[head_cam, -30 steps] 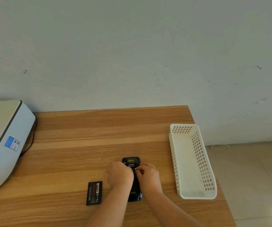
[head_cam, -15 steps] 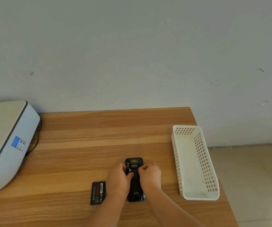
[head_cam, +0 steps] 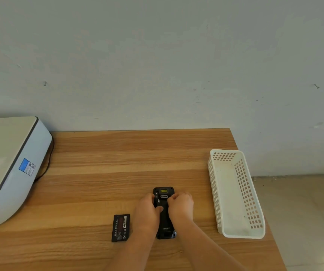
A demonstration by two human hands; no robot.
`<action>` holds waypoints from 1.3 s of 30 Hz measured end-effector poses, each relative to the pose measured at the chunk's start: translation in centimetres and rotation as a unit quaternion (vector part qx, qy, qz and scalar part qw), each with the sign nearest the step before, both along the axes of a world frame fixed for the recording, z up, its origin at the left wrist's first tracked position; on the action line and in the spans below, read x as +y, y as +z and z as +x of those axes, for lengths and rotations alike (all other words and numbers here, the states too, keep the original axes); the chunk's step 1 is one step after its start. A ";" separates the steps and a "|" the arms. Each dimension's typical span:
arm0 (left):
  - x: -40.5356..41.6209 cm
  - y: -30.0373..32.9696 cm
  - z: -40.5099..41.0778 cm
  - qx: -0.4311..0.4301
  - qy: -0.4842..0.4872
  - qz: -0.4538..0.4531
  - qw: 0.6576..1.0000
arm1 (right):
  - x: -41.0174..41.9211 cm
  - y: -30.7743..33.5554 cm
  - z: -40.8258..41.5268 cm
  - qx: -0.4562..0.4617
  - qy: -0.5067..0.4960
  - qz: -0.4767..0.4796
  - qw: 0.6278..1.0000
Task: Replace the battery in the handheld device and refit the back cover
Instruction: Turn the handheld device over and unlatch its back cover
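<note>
A black handheld device (head_cam: 164,222) lies face down on the wooden table (head_cam: 118,173), its back cover in place and its scanner window at the far end. My left hand (head_cam: 147,211) grips its left side with the thumb pressing on the back cover. Against the right side rests my right hand (head_cam: 180,207), fingers curled onto the upper part of the device. A loose black battery (head_cam: 120,227) with a printed label lies flat on the table just left of my left hand.
A white perforated plastic basket (head_cam: 235,192) stands at the table's right edge. A white and grey printer (head_cam: 7,165) with a black cable fills the left side. A pale wall rises behind the table; tiled floor lies to the right.
My hands have spread from over the device's top to its two sides, uncovering the back cover. My left thumb now presses on it. The view has shifted slightly.
</note>
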State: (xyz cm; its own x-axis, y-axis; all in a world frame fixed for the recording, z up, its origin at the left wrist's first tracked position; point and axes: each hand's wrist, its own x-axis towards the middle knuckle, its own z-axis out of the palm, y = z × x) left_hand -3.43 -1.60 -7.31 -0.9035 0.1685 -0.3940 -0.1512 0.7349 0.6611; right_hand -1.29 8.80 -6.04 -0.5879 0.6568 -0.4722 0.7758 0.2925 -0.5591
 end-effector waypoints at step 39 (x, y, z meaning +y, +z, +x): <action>0.1 0.6 -0.7 -0.016 -0.014 -0.035 0.999 | 5.1 0.8 -1.3 -0.016 0.541 0.202 0.816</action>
